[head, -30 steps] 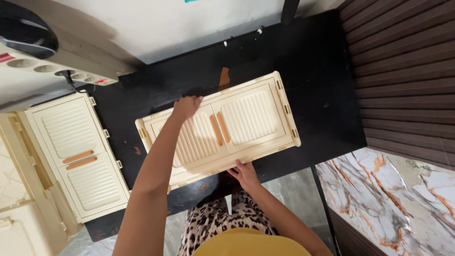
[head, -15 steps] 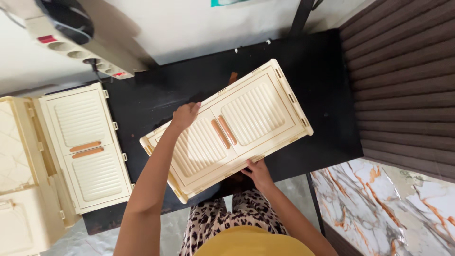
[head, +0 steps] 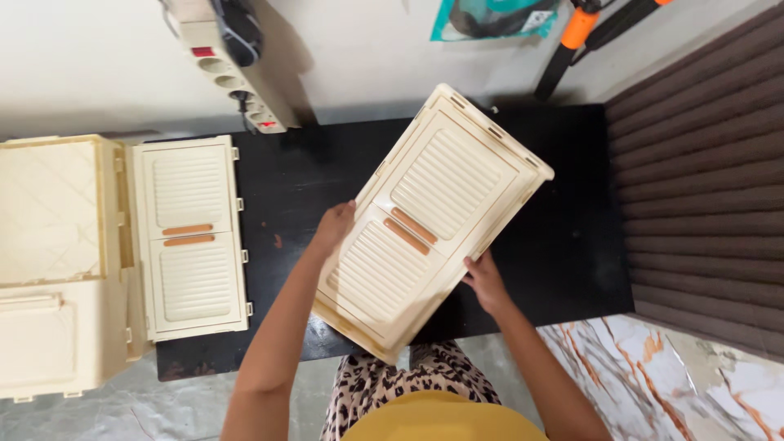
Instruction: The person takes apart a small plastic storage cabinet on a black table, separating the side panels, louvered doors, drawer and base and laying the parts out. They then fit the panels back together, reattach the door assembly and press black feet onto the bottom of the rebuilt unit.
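A view from above shows a person standing at a low black rectangular desk [head: 572, 245]. Both hands hold a cream-coloured plastic panel with two louvred doors and two orange bar handles [head: 433, 216]. The panel lies tilted at a diagonal over the middle of the desk, one corner pointing toward the white wall, the opposite corner reaching past the desk's near edge toward the person.

The left hand [head: 335, 229] is closed on the panel's left long edge, fingers curled over the rim. The right hand [head: 483, 282] is closed on the opposite long edge, nearer the lower end, thumb on top. Each grip sits on the frame, not on the doors.

A judgement on handling: holding opposite rims looks sound, since the doors may swing if pressed; keeping the hands spread and the panel level should stop it twisting.

To the left, a second matching cream louvred panel with orange handles [head: 192, 237] lies flat on the desk, well apart from the held one. Just beside it stand cream plastic box parts [head: 53, 261]. A white power strip [head: 233, 69] rests at the wall, and an orange-and-black tool [head: 572, 41] leans at the top right. A brown ribbed mat [head: 702, 180] lies to the right.
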Available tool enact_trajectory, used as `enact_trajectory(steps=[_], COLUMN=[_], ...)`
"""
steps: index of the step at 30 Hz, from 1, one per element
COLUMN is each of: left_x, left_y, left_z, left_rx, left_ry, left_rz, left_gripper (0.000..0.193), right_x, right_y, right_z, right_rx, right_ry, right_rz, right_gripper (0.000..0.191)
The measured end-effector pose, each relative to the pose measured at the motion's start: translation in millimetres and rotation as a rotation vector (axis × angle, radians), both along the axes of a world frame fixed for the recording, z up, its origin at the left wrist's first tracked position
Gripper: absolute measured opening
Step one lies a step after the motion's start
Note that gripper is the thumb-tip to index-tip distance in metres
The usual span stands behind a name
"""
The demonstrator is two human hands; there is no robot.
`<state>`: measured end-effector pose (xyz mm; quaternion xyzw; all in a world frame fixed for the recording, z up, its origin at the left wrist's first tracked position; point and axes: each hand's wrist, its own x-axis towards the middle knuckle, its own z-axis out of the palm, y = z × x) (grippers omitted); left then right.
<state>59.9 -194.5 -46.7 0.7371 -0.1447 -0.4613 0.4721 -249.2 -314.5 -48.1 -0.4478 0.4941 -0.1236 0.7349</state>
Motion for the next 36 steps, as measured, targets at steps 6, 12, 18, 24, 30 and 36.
enact_trajectory(steps=[6, 12, 18, 24, 30, 36], left_x=[-19, -37, -53, -74, -92, -117], left_y=[21, 40, 49, 44, 52, 46], left_z=[-15, -27, -24, -18, -38, -54], left_rx=[-0.026, -0.124, 0.194, 0.32, 0.032, 0.024], left_ry=[0.087, 0.298, 0.359, 0.425, 0.464, 0.553], left_rz=[0.165, 0.228, 0.125, 0.069, 0.068, 0.065], left_gripper=[0.044, 0.042, 0.041, 0.067, 0.091, 0.097], right_x=[9, 28, 48, 68, 92, 121], right_y=[-36, -73, -104, -123, -136, -141], right_z=[14, 27, 40, 56, 65, 52], right_rx=[-0.034, -0.082, -0.116, -0.112, -0.119, -0.166], right_ry=[0.017, 0.138, 0.224, 0.229, 0.31, 0.059], right_rz=[0.156, 0.327, 0.487, 0.589, 0.674, 0.733], right_gripper=[0.073, 0.075, 0.078, 0.076, 0.073, 0.067])
